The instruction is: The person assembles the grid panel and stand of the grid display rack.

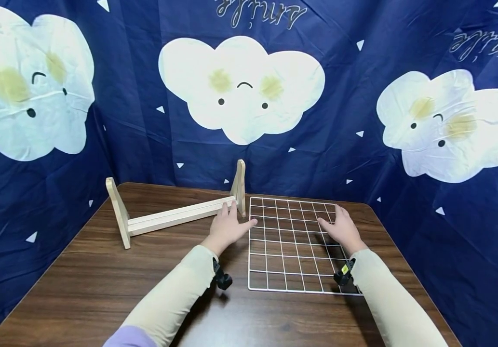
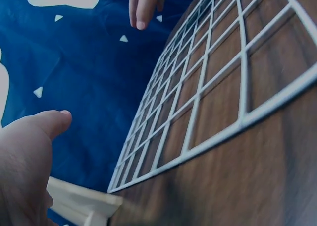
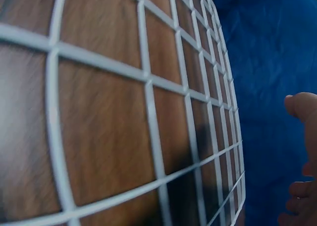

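A white wire grid panel [image 1: 281, 242] lies flat on the table, and its wires fill much of the right wrist view [image 3: 147, 77]. Beside its left edge, my left hand [image 1: 226, 228] is held with fingers extended forward and thumb pointing toward the wires. The right hand [image 1: 342, 229] hovers by the panel's right side, its thumb spread inward. Neither hand grips anything. Just beyond the left fingertips is a pale wooden stand [image 1: 177, 217], a crossbar between two slanted uprights; one end of it shows low in the left wrist view [image 2: 81, 201].
The brown wooden tabletop [image 1: 101, 289] extends under everything. A dark blue curtain [image 1: 136, 144] printed with white clouds hangs around the back and sides. Black camera mounts [image 1: 222, 277] sit on both wrists.
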Available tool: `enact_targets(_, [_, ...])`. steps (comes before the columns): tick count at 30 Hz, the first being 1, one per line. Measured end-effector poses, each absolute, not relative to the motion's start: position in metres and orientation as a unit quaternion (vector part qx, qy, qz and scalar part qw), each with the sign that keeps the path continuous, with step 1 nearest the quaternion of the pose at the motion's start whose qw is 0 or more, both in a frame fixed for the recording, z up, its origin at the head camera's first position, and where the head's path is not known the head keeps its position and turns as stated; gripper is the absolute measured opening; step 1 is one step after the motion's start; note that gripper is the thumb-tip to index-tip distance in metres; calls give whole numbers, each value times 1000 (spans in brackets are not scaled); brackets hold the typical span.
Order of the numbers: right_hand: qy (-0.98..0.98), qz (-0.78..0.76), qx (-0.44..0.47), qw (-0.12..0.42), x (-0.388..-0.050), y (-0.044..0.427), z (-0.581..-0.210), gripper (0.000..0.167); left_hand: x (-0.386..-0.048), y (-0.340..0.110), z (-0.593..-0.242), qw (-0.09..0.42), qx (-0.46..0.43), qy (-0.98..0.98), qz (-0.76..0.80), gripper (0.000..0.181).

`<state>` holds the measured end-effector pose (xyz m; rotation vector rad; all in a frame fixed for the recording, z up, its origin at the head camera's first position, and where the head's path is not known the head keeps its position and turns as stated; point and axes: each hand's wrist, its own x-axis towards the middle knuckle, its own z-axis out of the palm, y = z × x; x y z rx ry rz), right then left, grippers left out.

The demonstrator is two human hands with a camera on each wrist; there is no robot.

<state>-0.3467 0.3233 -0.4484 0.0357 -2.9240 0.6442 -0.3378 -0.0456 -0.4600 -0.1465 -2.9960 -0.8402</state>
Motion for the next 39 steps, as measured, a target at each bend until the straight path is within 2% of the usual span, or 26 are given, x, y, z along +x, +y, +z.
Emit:
enact_targets(5, [-971, 226, 8, 82, -344, 338, -464, 88, -333, -30, -469, 8, -38, -958, -286, 108])
enact_targets(10, [-970, 234, -3, 68, -337, 349, -478, 87, -327, -15, -478, 8, -41, -953, -299, 106])
enact_targets(19, [-979, 194, 1, 60, -327, 353, -492, 81, -318, 5, -487, -32, -32, -953, -301, 106])
enact_targets(25, [-984, 164, -22, 61, -325, 357, -496, 77, -318, 16, -491, -26, -22, -957, -287, 104])
enact_targets(34, [-986, 110, -31, 120, -323, 363, -496, 57, -314, 23, -501, -31, -26, -974, -223, 103])
enact_targets(39, [-986, 111, -21, 119, -324, 362, -490, 46, -318, 23, -504, -30, -24, -976, -214, 103])
